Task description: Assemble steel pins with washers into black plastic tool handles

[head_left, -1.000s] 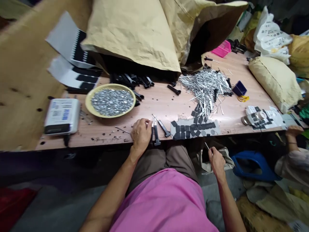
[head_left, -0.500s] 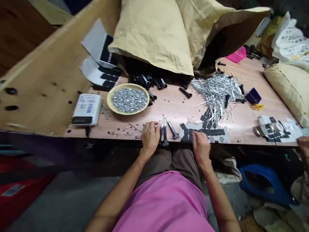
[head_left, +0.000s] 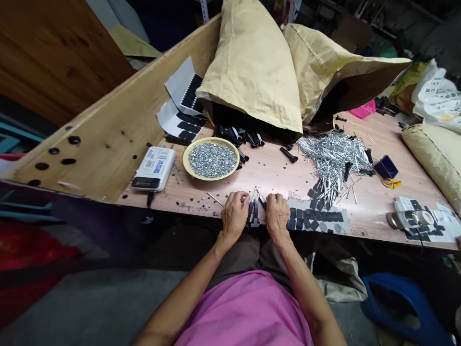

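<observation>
Near the table's front edge, my left hand [head_left: 235,214] is closed, its fingertips curled beside the leftmost of a few black plastic pieces with thin metal rods. One such black plastic piece [head_left: 255,214] lies between my hands, its rod pointing away from me. My right hand [head_left: 277,215] is closed over the rightmost piece, which it mostly covers. Whatever sits inside the fingers of either hand is hidden. Just right of my right hand lies a sheet of black pads [head_left: 317,215], several of them peeled or loose.
A yellow bowl [head_left: 187,166] of small metal parts stands at left, beside a white electronic box [head_left: 154,168]. Large paper sacks [head_left: 255,67] lean at the back. A heap of metal rods [head_left: 336,161] spreads right, near a dark blue cup [head_left: 386,166] and a glass jar [head_left: 405,219].
My right hand has moved left, from the sheet of black pads to the rightmost black plastic piece. My left hand stays by the pieces. The camera view has shifted.
</observation>
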